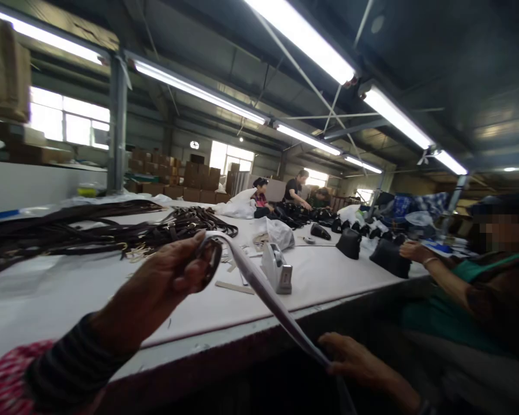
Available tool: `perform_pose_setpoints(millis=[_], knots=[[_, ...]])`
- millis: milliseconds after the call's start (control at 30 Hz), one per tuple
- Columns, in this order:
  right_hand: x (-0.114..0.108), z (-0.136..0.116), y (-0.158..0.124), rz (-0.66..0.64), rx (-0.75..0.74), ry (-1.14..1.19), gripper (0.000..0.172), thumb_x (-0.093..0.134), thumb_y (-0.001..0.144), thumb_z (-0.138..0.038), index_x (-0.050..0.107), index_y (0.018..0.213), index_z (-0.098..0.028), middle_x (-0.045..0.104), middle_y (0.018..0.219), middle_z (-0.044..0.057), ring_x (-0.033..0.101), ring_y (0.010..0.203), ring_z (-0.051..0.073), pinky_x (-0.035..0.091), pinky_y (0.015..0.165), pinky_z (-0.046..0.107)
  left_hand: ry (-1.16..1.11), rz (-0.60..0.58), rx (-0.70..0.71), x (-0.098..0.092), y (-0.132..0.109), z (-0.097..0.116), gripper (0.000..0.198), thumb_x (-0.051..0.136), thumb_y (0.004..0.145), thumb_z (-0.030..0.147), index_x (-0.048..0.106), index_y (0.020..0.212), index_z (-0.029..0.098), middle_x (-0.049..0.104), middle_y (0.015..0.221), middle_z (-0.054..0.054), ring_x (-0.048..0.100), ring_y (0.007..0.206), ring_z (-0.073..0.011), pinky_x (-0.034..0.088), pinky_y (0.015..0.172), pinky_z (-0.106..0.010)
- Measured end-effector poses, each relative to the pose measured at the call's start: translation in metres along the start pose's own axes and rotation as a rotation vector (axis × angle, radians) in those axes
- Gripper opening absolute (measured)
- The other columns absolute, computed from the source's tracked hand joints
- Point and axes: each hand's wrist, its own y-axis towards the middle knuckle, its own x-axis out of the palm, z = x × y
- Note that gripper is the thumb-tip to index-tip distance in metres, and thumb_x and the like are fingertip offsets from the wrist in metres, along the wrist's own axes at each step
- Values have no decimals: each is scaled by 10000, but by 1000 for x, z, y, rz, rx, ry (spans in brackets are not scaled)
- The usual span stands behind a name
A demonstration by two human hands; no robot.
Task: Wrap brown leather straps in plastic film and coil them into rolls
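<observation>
My left hand (164, 282) is raised over the white table (69, 294), fingers closed round the dark buckle end of a belt (210, 259). From that end a pale strip wrapped in clear film (268, 297) runs down and to the right. My right hand (354, 360) sits lower, below the table's front edge, with fingers pinched on the strip's lower part. The strip hangs taut between both hands.
A pile of dark straps (90, 230) covers the table's left. A grey tape dispenser (277, 268) stands near the middle, black bags (389, 256) farther right. A co-worker's arm (441, 276) rests at the right edge. Other people (294, 193) work at the far end. Cardboard boxes (173, 178) line the back.
</observation>
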Motion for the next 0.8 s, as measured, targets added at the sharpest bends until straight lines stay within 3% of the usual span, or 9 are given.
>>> perform_pose_setpoints(millis=[133, 233, 333, 400, 467, 567, 633, 733, 800], knots=[[25, -84, 16, 126, -232, 312, 589, 693, 846, -504, 572, 1372, -267, 667, 1237, 82, 640, 1068, 252, 535, 874, 350, -33, -29, -136, 32, 22, -26, 328, 547, 996, 282, 594, 717, 114, 386, 596, 43, 262, 459, -34, 274, 402, -101], [41, -143, 34, 269, -338, 454, 671, 718, 840, -497, 471, 1419, -265, 661, 1203, 64, 646, 832, 186, 539, 765, 320, -37, -33, -176, 54, 35, -43, 305, 556, 994, 288, 603, 747, 116, 436, 631, 25, 320, 469, -35, 311, 412, -92], [57, -164, 51, 566, -400, 409, 365, 539, 961, -491, 598, 1156, -189, 674, 873, 42, 586, 688, 168, 483, 687, 304, -55, -40, -173, 67, 44, -48, 277, 559, 987, 269, 632, 775, 108, 468, 648, 11, 383, 479, -44, 353, 422, -100], [66, -162, 55, 613, -401, 399, 386, 381, 1033, -468, 611, 906, -185, 627, 718, 28, 562, 639, 158, 442, 660, 293, -86, -78, -170, 69, 48, -47, 260, 561, 983, 257, 660, 805, 95, 484, 662, 5, 405, 486, -50, 388, 440, -115], [72, -155, 51, 506, -368, 464, 438, 363, 1045, -490, 609, 856, -180, 639, 700, 30, 568, 621, 146, 431, 653, 284, -129, -128, -137, 68, 51, -46, 246, 557, 987, 250, 681, 857, 82, 515, 704, -7, 438, 511, -54, 436, 484, -135], [78, -149, 34, 271, -311, 647, 474, 442, 1005, -585, 647, 1076, -164, 707, 758, 51, 625, 668, 161, 456, 678, 283, -184, -150, -13, 67, 55, -50, 187, 573, 975, 216, 689, 926, 77, 577, 786, -33, 528, 596, -77, 504, 588, -171], [84, -147, 16, 99, -274, 765, 566, 464, 964, -665, 640, 1133, -154, 726, 766, 75, 639, 646, 174, 456, 643, 286, -151, -95, 92, 69, 57, -59, 155, 604, 955, 219, 688, 962, 89, 624, 833, -48, 576, 642, -96, 521, 633, -189], [90, -141, -12, -98, -185, 831, 667, 487, 897, -759, 658, 1120, -154, 724, 756, 100, 626, 602, 185, 423, 572, 279, 127, 19, 241, 67, 53, -85, 226, 626, 953, 350, 696, 965, 136, 681, 857, -70, 645, 698, -155, 548, 701, -252], [86, -133, -30, -131, -144, 783, 681, 527, 865, -774, 690, 1111, -161, 698, 732, 85, 599, 600, 178, 400, 553, 269, 343, 59, 320, 55, 44, -109, 257, 683, 900, 432, 716, 932, 179, 709, 880, -97, 685, 819, -236, 565, 796, -327]])
